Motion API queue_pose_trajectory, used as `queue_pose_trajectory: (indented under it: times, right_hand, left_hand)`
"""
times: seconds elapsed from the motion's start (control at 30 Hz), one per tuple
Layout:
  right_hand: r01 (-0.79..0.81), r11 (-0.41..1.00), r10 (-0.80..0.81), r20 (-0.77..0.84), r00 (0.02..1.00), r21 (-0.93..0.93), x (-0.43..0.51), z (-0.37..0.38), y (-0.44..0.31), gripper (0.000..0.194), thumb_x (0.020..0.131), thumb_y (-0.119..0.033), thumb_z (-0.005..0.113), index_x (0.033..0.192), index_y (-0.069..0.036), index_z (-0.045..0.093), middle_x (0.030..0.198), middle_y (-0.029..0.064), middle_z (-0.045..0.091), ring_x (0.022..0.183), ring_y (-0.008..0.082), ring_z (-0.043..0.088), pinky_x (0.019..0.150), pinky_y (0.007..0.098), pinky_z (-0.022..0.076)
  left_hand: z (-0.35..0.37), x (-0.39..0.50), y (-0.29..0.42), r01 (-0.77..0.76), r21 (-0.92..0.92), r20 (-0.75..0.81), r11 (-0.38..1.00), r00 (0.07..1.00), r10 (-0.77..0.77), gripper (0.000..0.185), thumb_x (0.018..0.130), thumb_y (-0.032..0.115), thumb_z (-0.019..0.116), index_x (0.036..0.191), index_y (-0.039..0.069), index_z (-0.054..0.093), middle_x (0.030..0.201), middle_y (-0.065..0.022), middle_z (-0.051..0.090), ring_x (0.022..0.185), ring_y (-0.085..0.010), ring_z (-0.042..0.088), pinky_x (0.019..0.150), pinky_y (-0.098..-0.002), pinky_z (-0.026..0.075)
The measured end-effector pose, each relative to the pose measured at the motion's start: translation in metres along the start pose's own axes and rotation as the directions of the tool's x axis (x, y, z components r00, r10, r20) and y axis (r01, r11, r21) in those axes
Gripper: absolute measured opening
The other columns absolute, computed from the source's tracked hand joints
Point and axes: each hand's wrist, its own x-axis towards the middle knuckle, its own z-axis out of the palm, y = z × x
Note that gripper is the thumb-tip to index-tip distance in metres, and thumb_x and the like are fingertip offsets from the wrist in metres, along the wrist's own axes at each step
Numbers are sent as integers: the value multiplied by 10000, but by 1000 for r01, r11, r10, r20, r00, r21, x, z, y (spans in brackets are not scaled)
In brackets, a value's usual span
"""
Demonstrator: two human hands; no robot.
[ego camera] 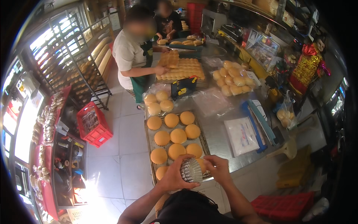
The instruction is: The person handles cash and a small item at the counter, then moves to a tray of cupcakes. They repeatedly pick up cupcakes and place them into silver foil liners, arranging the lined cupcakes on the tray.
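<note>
In my left hand [174, 175] is a stack of fluted metal baking tins [186, 171], turned on its side with the open mouth facing right. My right hand [221, 170] is just right of the stack with its fingers bent inward; whether anything is pinched between them cannot be made out. Below and beyond both hands, a worn baking tray [203, 140] carries rows of round golden cakes [178, 136]. One cake [200, 165] shows between my hands, partly covered by the tins. The fluted edges of some cakes are visible.
Bagged buns [159, 103] and a dark upright holder [184, 87] stand beyond the tray. To the right lie a pack of white bags [241, 136] and a blue tray [256, 127]. A co-worker [130, 60] handles a slab of joined rolls [184, 70]. A red crate [94, 124] sits left.
</note>
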Motion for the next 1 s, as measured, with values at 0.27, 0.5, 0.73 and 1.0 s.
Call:
queue_pose_trajectory:
  times: [0.27, 0.5, 0.73, 1.0]
  right_hand:
    - [-83, 991, 45, 313, 949, 109, -14, -6, -17, 235, 948, -185, 743, 1070, 12, 707, 800, 96, 735, 679, 102, 651, 621, 306, 526]
    - [-39, 998, 53, 275, 960, -56, -11, 12, 5, 255, 953, -195, 730, 1131, -14, 706, 862, 110, 746, 754, 164, 701, 707, 339, 559]
    - [-187, 960, 115, 317, 941, 207, -17, 14, 30, 248, 923, -186, 769, 1096, -22, 704, 805, 72, 722, 736, 165, 690, 705, 318, 555]
    - [-241, 944, 186, 238, 953, 226, -21, 15, 35, 210, 954, -189, 728, 1038, 3, 713, 816, 57, 706, 724, 109, 641, 658, 315, 533]
  left_hand:
    - [9, 0, 4, -120, 100, 72, 988, 991, 114, 985, 607, 318, 992, 1392, 49, 461, 1391, -151, 525, 1332, -303, 520, 1110, -411, 435]
    - [12, 1, 2, -131, 141, 74, 981, 990, 122, 949, 642, 341, 959, 1387, 47, 449, 1390, -187, 508, 1289, -359, 550, 1074, -436, 476]
    - [17, 2, 3, -65, 166, 32, 984, 998, 60, 941, 625, 318, 977, 1368, 58, 461, 1382, -162, 526, 1320, -333, 535, 1097, -429, 460]
    - [23, 3, 4, -115, 201, 47, 973, 993, 108, 935, 644, 340, 955, 1388, 64, 460, 1428, -188, 507, 1319, -364, 542, 1082, -453, 479]
